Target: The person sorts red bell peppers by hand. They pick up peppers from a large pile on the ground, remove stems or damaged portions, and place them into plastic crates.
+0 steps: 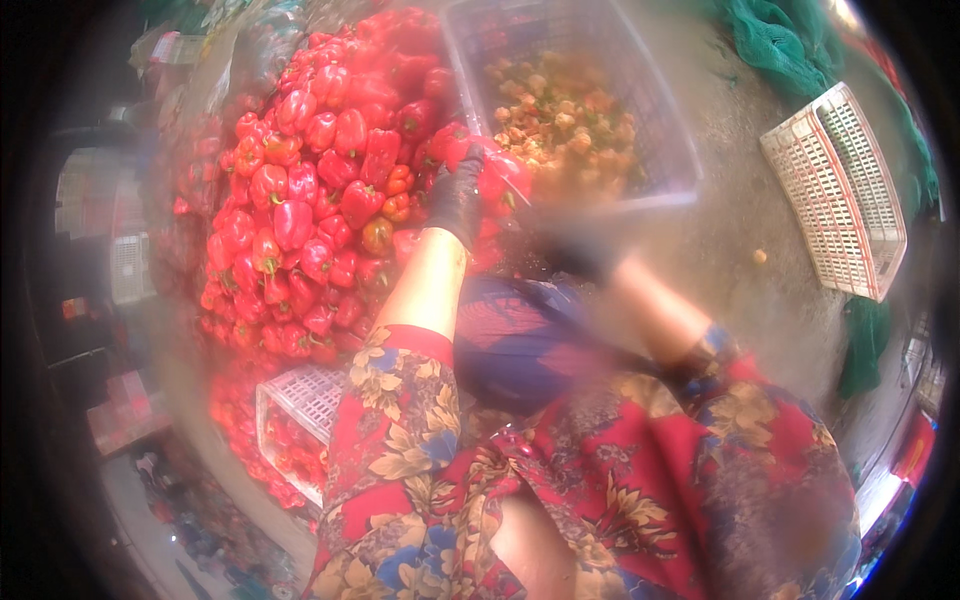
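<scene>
My left hand (456, 195), in a dark glove, grips a red bell pepper (504, 174) at the right edge of a large heap of red bell peppers (322, 172). My right hand (581, 244), also in a dark glove, is a motion blur just right of and below that pepper. A thin pale line, perhaps a blade, shows at the pepper's side; whether my right hand holds it I cannot tell. Beyond both hands stands a pale plastic crate (679, 142) with yellowish pepper cores (570, 124) in it.
A white slatted plastic crate (840, 195) lies on the concrete floor (727, 180) at right, near green netting (772, 41). Another white crate (300, 397) lies tipped among peppers by my left arm. A small pale piece (760, 256) is on the floor.
</scene>
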`<state>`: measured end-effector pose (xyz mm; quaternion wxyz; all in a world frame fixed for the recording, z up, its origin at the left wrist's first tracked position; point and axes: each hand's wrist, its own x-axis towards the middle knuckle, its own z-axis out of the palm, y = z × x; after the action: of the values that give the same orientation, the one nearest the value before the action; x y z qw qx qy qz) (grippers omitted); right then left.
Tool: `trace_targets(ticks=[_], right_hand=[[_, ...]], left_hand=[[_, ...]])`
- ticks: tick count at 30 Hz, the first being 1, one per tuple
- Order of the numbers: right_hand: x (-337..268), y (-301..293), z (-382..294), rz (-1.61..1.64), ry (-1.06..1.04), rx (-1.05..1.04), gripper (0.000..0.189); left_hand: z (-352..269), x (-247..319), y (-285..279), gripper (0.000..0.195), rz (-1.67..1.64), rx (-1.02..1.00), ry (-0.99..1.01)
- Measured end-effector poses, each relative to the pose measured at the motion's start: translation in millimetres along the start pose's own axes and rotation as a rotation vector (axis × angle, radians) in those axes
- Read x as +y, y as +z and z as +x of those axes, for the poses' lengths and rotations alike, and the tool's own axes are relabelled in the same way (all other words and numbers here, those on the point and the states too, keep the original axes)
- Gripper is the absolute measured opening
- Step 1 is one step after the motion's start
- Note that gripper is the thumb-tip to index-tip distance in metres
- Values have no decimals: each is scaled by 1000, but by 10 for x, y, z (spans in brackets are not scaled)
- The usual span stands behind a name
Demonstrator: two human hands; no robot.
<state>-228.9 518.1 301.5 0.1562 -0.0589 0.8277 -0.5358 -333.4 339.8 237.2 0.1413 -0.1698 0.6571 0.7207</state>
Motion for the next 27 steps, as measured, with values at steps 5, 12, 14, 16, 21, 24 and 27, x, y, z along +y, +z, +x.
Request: trace_targets(ticks=[5, 12, 14, 16, 21, 24, 27], right_hand=[[-172, -159, -238, -116, -14, 5, 32], [223, -21, 154, -110, -185, 381, 44], [60, 16, 299, -124, -137, 367, 50], [-185, 11, 385, -113, 36, 329, 55], [-250, -58, 551, 98, 321, 215, 52], [-130, -82, 629, 364, 380, 74, 46], [7, -55, 683, 535, 419, 107, 42]], left_hand=[[-20, -43, 26, 70, 97, 35, 50], [-128, 125, 166, 60, 3, 67, -41], [-63, 37, 110, 63, 16, 94, -20], [-24, 20, 101, 60, -1, 84, -38], [-372, 344, 312, 51, 229, 104, 58], [-154, 127, 117, 48, 438, 143, 209], [-42, 11, 18, 47, 447, 158, 112]])
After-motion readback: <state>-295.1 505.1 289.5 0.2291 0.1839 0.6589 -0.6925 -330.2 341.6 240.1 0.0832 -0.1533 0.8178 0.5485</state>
